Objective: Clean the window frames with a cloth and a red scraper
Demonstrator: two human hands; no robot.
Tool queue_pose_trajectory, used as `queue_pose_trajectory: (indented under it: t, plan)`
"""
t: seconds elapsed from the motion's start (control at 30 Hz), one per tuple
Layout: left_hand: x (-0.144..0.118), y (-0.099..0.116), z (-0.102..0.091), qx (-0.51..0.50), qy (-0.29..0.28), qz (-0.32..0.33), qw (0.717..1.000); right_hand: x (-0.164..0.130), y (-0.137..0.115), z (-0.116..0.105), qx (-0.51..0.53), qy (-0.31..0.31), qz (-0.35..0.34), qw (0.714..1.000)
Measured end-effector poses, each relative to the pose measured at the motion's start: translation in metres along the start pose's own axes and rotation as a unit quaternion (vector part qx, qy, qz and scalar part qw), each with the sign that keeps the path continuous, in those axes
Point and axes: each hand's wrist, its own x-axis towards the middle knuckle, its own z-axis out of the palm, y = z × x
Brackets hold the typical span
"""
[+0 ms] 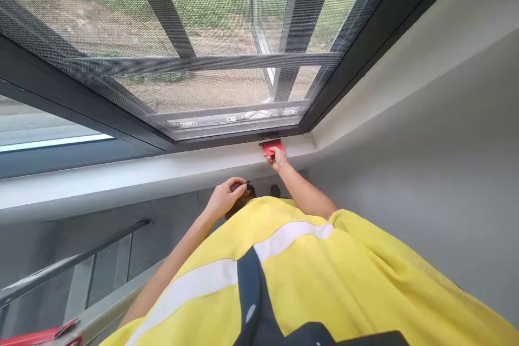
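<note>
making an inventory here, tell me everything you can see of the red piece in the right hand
The red piece is flat, bright and plastic-looking, with a thin dark edge on its window side. The grip of the right hand covers part of it. It is held over the white sill, close to the dark window frame; whether it touches either is unclear.
</note>
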Motion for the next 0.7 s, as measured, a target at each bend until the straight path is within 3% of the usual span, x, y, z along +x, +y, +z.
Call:
queue_pose_trajectory:
  t: [0.47,0.7]
  plan:
    - [0.004,-0.007,-0.011,0.013,0.016,-0.007,1.0,0.011,0.004,0.011,0.012,-0.007,-0.001,1.0]
    - [0.005,-0.013,-0.018,0.003,0.014,-0.013,1.0,0.013,0.012,0.015,0.017,-0.04,0.003,0.999]
